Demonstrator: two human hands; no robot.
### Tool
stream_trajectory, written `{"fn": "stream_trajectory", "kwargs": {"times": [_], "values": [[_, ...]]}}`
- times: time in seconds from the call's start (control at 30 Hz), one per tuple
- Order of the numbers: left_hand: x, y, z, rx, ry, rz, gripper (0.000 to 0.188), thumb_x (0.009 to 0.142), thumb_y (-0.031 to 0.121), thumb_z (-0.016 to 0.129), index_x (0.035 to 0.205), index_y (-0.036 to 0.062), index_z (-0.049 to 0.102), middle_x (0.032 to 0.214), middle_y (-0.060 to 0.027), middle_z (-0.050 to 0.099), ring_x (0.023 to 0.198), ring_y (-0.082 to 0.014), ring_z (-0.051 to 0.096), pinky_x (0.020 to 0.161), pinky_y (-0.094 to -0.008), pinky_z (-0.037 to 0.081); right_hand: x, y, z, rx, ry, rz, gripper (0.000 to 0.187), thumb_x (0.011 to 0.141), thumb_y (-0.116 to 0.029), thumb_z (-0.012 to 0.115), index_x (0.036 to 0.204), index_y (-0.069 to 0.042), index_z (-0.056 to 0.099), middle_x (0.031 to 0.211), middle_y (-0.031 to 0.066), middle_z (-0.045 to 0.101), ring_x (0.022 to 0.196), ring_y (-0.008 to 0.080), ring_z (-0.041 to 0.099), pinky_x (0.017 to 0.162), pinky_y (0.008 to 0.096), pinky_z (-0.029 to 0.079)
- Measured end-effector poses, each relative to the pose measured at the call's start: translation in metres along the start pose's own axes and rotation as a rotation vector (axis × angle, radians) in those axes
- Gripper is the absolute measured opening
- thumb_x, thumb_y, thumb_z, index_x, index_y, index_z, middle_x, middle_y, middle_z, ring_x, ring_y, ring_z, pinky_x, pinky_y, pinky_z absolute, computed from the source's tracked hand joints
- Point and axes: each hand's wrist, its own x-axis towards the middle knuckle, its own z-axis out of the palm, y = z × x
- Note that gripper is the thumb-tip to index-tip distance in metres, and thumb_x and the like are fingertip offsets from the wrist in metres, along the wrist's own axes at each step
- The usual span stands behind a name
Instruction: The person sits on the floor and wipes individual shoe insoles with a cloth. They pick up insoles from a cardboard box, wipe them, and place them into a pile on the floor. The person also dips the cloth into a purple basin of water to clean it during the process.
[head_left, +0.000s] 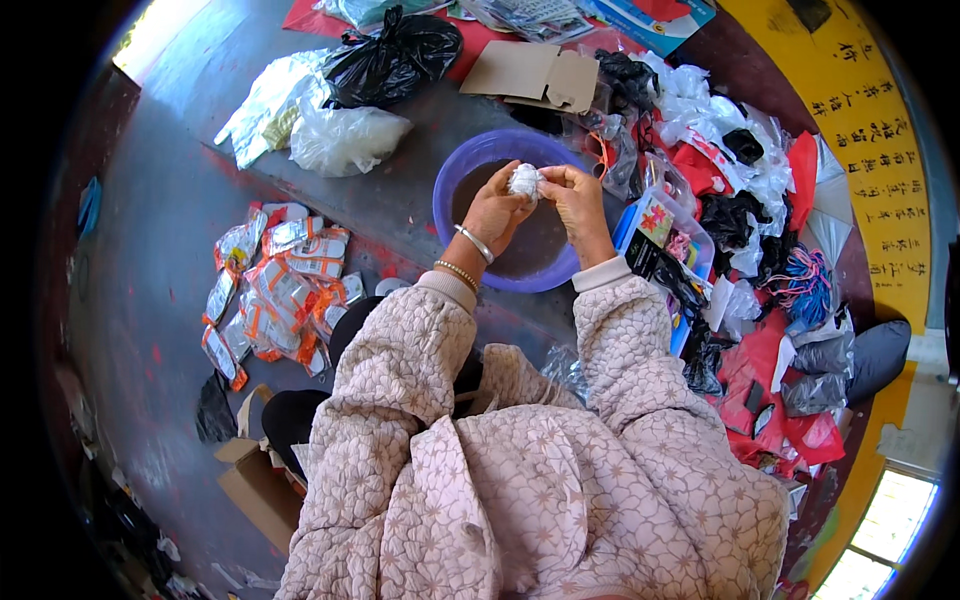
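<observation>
Over a round purple basin (pixel 447 200) of murky brownish water, both my hands come together at a small crumpled white wad (pixel 525 181). It looks like wet cloth or paper; its exact kind cannot be made out. My left hand (pixel 493 215), with a silver bangle and a beaded bracelet at the wrist, closes its fingers on the wad's left side. From the right, my right hand (pixel 575 205) pinches the wad's edge between thumb and fingertips. Quilted pale pink sleeves cover both forearms.
Orange-and-white packets (pixel 280 285) lie piled to the left. Behind stand a black plastic bag (pixel 395 58), clear bags (pixel 345 138) and flattened cardboard (pixel 530 75). Right of the basin are a plastic box of small goods (pixel 690 235) and heaped bags (pixel 735 150). An open carton (pixel 262 490) sits lower left.
</observation>
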Motion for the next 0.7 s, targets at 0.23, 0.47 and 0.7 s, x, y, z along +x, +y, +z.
{"fn": "stream_trajectory", "kwargs": {"times": [0.23,0.47,0.7], "values": [[-0.006,0.018,0.009,0.067,0.15,-0.02,0.017,0.082,0.0,0.056,0.099,-0.0002,0.057,0.09,-0.0055,0.062,0.085,-0.0154,0.06,0.079,-0.0274,0.049,0.002,-0.009,-0.012,0.299,0.067,0.096,0.013,0.074,-0.001,0.06,0.088,-0.001,0.061,0.077,0.0052,0.063,0.064,0.0111,0.059,0.058,0.0213,0.045],[0.019,-0.015,-0.054,-0.098,-0.214,-0.013,0.012,0.083,0.012,0.051,0.079,0.0012,0.056,0.07,-0.0036,0.056,0.062,-0.0121,0.054,0.054,-0.0232,0.044,0.026,0.03,-0.058,0.678,0.071,0.117,0.023,0.077,0.003,0.053,0.1,0.003,0.056,0.092,0.0106,0.061,0.087,0.0232,0.059,0.08,0.0343,0.048],[-0.041,0.034,0.027,0.106,-0.079,-0.131,0.05,0.085,0.033,0.058,0.125,0.0157,0.033,0.119,-0.0081,0.045,0.107,-0.0208,0.05,0.082,-0.0458,0.047,-0.022,-0.054,0.017,-0.072,-0.164,-0.211,0.008,0.074,-0.001,0.049,0.078,-0.003,0.055,0.072,-0.0017,0.051,0.064,0.0056,0.046,0.059,0.0192,0.038]]}}
